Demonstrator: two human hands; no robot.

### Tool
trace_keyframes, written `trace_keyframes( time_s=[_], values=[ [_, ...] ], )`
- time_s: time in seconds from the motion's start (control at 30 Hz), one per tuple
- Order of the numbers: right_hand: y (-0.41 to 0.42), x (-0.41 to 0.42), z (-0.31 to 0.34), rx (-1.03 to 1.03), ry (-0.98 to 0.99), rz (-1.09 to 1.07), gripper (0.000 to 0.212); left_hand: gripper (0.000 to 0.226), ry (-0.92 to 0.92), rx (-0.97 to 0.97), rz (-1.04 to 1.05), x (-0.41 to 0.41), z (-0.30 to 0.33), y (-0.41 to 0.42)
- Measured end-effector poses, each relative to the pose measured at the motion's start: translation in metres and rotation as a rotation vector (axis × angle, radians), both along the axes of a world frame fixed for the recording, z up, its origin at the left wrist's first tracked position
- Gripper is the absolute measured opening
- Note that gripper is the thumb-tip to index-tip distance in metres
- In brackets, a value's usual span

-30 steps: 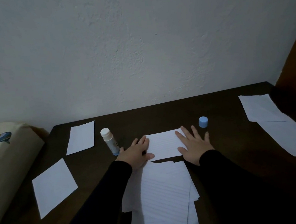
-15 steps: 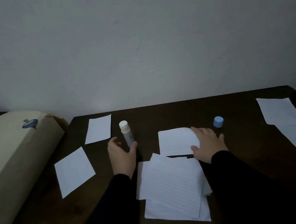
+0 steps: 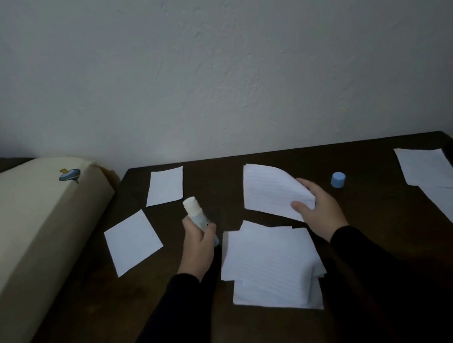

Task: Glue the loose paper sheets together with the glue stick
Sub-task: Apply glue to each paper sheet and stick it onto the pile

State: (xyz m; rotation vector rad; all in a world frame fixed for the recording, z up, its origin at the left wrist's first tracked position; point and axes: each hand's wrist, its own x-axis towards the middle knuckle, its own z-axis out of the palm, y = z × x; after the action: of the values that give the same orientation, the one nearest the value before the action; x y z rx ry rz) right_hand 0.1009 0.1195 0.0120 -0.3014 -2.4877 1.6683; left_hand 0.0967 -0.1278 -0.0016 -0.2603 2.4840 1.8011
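Now lifted: lined sheet (image 3: 273, 188) pinched by right hand (image 3: 318, 209) at 12 o'clock of stack (image 3: 271, 261) | left hand (image 3: 199, 241) wraps uncapped glue stick (image 3: 196, 213) | stick base hidden by fingers

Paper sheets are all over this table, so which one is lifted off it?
The lined sheet pinched in the right hand, its edge curling upward. The others lie flat on the table.

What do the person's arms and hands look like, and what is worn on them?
Both arms are covered by long, dark, seemingly black sleeves that end at the wrists. The left hand and the right hand are bare: no gloves. No rings, watch or bracelet can be seen, though the picture is dim. The sleeves look plain, without visible markings or patterns.
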Motion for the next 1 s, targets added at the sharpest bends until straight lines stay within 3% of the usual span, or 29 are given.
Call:
trace_keyframes(
  time_s=[0.17,0.5,0.67,1.0],
  values=[
    [-0.009,0.035,0.001,-0.100,-0.040,0.069,0.057,0.048,0.035,-0.065,-0.001,0.032,-0.012,-0.018],
    [-0.029,0.061,-0.016,0.348,-0.295,0.097,0.076,0.049,0.099,-0.018,0.136,0.043,-0.018,-0.023],
    [-0.032,0.060,-0.028,0.541,-0.366,0.064,0.050,0.054,0.094,-0.011,0.132,0.041,-0.017,-0.022],
    [-0.039,0.066,-0.039,0.766,-0.358,0.108,0.049,0.055,0.049,0.013,0.107,0.039,-0.019,-0.025]
  ],
)
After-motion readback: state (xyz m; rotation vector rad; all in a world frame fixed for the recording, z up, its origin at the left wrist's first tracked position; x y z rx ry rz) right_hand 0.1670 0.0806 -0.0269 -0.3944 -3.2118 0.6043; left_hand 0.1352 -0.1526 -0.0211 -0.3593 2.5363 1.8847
